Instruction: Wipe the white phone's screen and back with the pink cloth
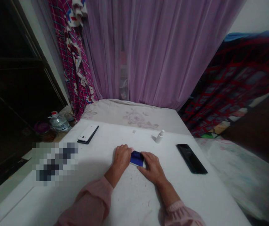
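Observation:
A flat blue rectangle with a pale lower edge (137,158), looking like a phone, lies on the white table between my hands. My right hand (152,165) grips its right edge, thumb near the lower corner and fingers along the top. Over its left end, my left hand (122,155) is closed, with a small pinkish piece, perhaps cloth (132,149), showing at the fingertips. Beyond my right hand stands a small white spray bottle (159,137). A black phone (192,158) lies to the right. At the left, a white phone (87,133) rests on a darker flat thing.
The white table (134,201) extends to a flowered cloth (134,116) below purple curtains (158,56). A tiny pale piece (134,131) lies near the middle. A blurred-out patch (56,163) hides something at the left edge. A water bottle (58,121) stands beyond the table's left side.

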A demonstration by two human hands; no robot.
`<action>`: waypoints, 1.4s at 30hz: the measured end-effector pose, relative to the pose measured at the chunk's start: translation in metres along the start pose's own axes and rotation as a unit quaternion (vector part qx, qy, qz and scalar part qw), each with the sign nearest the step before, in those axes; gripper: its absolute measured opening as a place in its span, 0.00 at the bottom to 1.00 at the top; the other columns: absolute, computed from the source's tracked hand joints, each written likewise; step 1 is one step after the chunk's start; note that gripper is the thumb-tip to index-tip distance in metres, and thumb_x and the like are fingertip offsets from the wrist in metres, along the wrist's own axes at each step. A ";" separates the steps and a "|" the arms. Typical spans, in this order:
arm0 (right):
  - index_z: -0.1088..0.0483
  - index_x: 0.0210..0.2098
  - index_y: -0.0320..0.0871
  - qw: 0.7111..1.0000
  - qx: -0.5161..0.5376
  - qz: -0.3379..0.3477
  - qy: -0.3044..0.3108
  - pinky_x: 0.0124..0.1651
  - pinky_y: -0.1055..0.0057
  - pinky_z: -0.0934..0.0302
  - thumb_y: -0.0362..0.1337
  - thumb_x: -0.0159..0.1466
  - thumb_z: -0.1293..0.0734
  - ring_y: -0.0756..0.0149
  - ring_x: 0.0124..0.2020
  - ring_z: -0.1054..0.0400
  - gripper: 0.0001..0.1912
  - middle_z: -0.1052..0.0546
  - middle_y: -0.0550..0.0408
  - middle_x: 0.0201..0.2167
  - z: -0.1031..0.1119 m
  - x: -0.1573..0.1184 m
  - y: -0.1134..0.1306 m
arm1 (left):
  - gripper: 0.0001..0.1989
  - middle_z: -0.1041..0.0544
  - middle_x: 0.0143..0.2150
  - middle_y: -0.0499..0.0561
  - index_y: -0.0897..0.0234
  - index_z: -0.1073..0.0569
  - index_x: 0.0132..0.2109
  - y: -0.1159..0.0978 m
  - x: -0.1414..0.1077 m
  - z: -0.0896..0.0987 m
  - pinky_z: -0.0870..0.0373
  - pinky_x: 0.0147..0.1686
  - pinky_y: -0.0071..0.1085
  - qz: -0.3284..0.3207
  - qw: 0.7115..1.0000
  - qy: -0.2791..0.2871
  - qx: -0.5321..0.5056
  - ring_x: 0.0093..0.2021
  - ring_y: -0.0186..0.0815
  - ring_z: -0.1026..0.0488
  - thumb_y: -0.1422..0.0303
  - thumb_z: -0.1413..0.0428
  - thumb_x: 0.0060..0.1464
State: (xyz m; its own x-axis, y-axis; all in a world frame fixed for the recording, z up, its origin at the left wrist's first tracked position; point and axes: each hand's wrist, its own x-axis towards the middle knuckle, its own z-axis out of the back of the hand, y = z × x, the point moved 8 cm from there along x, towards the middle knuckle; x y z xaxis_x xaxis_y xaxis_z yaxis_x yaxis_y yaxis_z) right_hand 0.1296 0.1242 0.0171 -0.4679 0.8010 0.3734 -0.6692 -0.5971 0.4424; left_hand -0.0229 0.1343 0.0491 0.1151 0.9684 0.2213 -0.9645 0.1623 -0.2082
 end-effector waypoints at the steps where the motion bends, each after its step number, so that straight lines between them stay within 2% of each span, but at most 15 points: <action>1: 0.37 0.60 0.43 1.000 -0.003 0.001 -0.002 0.59 0.50 0.43 0.46 0.59 0.32 0.49 0.56 0.36 0.32 0.28 0.43 0.55 0.000 0.000 0.000 | 0.16 0.24 0.35 0.56 0.60 0.20 0.39 -0.001 0.001 0.001 0.43 0.40 0.38 -0.004 1.000 -0.002 -0.003 0.39 0.41 0.31 0.67 0.54 0.66; 9: 0.39 0.61 0.43 1.000 -0.019 0.007 -0.011 0.58 0.50 0.41 0.47 0.59 0.33 0.49 0.55 0.35 0.32 0.28 0.43 0.54 0.001 -0.001 0.001 | 0.19 0.22 0.33 0.57 0.60 0.20 0.32 0.031 0.000 0.021 0.46 0.44 0.42 0.019 0.999 -0.037 0.011 0.38 0.42 0.32 0.65 0.53 0.65; 12: 0.39 0.61 0.43 1.000 -0.019 0.007 -0.011 0.58 0.51 0.41 0.47 0.60 0.33 0.49 0.56 0.35 0.32 0.28 0.43 0.54 0.001 -0.001 0.001 | 0.18 0.23 0.33 0.57 0.61 0.20 0.33 0.024 0.000 0.020 0.46 0.45 0.42 0.015 0.999 -0.037 0.018 0.39 0.42 0.31 0.67 0.53 0.65; 17: 0.41 0.62 0.41 1.000 -0.018 0.010 -0.014 0.58 0.51 0.41 0.47 0.59 0.32 0.49 0.55 0.35 0.36 0.28 0.41 0.54 -0.001 -0.002 -0.001 | 0.17 0.23 0.34 0.58 0.63 0.19 0.36 -0.013 0.005 0.004 0.45 0.45 0.42 -0.025 0.999 -0.022 -0.015 0.40 0.43 0.31 0.68 0.52 0.65; 19: 0.42 0.63 0.42 1.000 -0.014 0.007 -0.017 0.57 0.50 0.41 0.47 0.59 0.32 0.49 0.55 0.35 0.36 0.28 0.42 0.54 -0.001 -0.002 -0.002 | 0.16 0.23 0.34 0.57 0.62 0.20 0.36 -0.021 0.005 0.000 0.45 0.45 0.42 -0.035 0.999 -0.017 -0.025 0.40 0.43 0.30 0.68 0.52 0.65; 22: 0.43 0.63 0.42 1.000 -0.010 0.003 -0.017 0.57 0.50 0.41 0.47 0.59 0.32 0.49 0.55 0.35 0.36 0.28 0.42 0.54 0.000 -0.002 -0.002 | 0.15 0.22 0.34 0.56 0.60 0.19 0.37 -0.017 0.005 0.002 0.45 0.45 0.42 -0.041 0.999 -0.006 -0.029 0.40 0.42 0.30 0.67 0.51 0.65; 27: 0.44 0.64 0.41 1.000 -0.008 0.003 -0.015 0.57 0.50 0.41 0.46 0.59 0.32 0.49 0.55 0.35 0.37 0.29 0.41 0.54 0.000 -0.002 -0.001 | 0.17 0.21 0.36 0.57 0.60 0.19 0.36 0.016 0.004 0.016 0.46 0.44 0.42 -0.017 1.000 0.002 -0.001 0.40 0.43 0.30 0.66 0.52 0.65; 29: 0.45 0.64 0.42 1.000 -0.006 0.007 -0.019 0.57 0.50 0.41 0.46 0.58 0.32 0.49 0.55 0.35 0.38 0.29 0.41 0.54 0.000 -0.001 -0.001 | 0.18 0.21 0.35 0.57 0.61 0.19 0.36 0.023 0.006 0.018 0.46 0.44 0.42 -0.006 1.000 0.001 0.011 0.40 0.43 0.30 0.66 0.52 0.65; 31: 0.46 0.64 0.42 1.000 -0.004 0.010 -0.026 0.56 0.50 0.41 0.47 0.58 0.32 0.49 0.54 0.34 0.38 0.28 0.41 0.53 0.000 -0.001 -0.001 | 0.18 0.21 0.35 0.58 0.62 0.19 0.36 0.020 0.007 0.015 0.45 0.43 0.42 -0.006 1.000 0.001 0.022 0.40 0.43 0.30 0.67 0.52 0.65; 37: 0.47 0.64 0.42 0.999 -0.006 0.016 -0.036 0.55 0.52 0.39 0.46 0.58 0.31 0.50 0.53 0.33 0.39 0.28 0.42 0.52 0.002 -0.001 0.001 | 0.16 0.22 0.36 0.56 0.62 0.19 0.38 -0.016 0.012 0.002 0.44 0.44 0.40 -0.036 0.999 0.006 0.012 0.40 0.41 0.30 0.67 0.52 0.66; 39: 0.45 0.63 0.41 0.999 -0.009 0.013 -0.038 0.56 0.52 0.39 0.46 0.58 0.31 0.51 0.52 0.33 0.38 0.27 0.43 0.52 0.003 -0.001 0.002 | 0.16 0.21 0.36 0.55 0.61 0.19 0.38 -0.018 0.012 0.003 0.44 0.43 0.40 -0.039 0.999 0.011 0.011 0.40 0.41 0.30 0.67 0.52 0.66; 42: 0.40 0.59 0.41 0.999 -0.017 -0.010 -0.040 0.56 0.53 0.40 0.46 0.57 0.30 0.51 0.52 0.33 0.35 0.27 0.43 0.51 0.005 -0.001 0.002 | 0.17 0.20 0.36 0.54 0.59 0.19 0.37 -0.004 0.009 0.006 0.45 0.42 0.39 -0.037 0.999 0.017 0.021 0.40 0.41 0.29 0.65 0.52 0.66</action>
State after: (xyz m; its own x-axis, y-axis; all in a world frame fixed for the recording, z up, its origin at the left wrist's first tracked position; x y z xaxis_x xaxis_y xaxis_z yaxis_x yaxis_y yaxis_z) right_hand 0.1318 0.1219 0.0220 -0.4085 0.8057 0.4290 -0.6980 -0.5786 0.4220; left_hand -0.0198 0.1415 0.0579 0.1943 0.9599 0.2020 -0.9619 0.2268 -0.1525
